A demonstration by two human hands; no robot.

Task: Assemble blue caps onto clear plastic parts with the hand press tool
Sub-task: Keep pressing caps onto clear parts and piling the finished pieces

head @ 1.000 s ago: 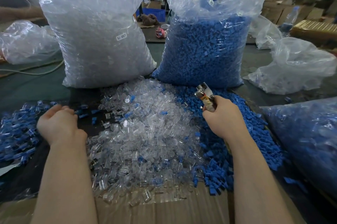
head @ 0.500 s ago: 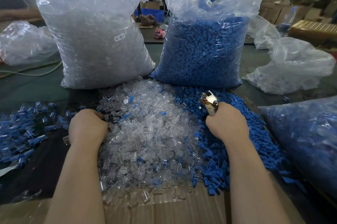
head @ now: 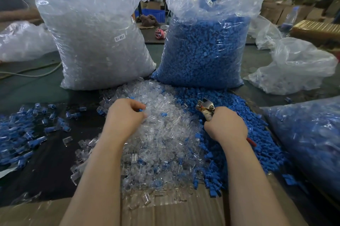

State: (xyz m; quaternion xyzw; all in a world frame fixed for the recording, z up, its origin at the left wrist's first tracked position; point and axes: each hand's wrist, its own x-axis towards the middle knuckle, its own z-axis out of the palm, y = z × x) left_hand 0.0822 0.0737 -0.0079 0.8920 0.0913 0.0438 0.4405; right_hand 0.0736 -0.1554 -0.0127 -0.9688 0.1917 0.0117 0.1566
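From the head camera we see our left hand (head: 125, 115) resting on top of the heap of clear plastic parts (head: 160, 144) in the middle of the bench (head: 36, 85), fingers curled down into the pile; a bit of blue shows at the fingertips, but we cannot tell what, if anything, they pinch. Our right hand (head: 227, 127) grips the hand press tool (head: 206, 107), whose metal head points up and away over the border between the clear heap and the loose blue caps (head: 257, 133) on its right. Parts with blue caps on them (head: 20, 133) lie scattered at the left. Behind the heaps stand a bag of clear parts (head: 95, 38) and a bag of blue caps (head: 204, 47).
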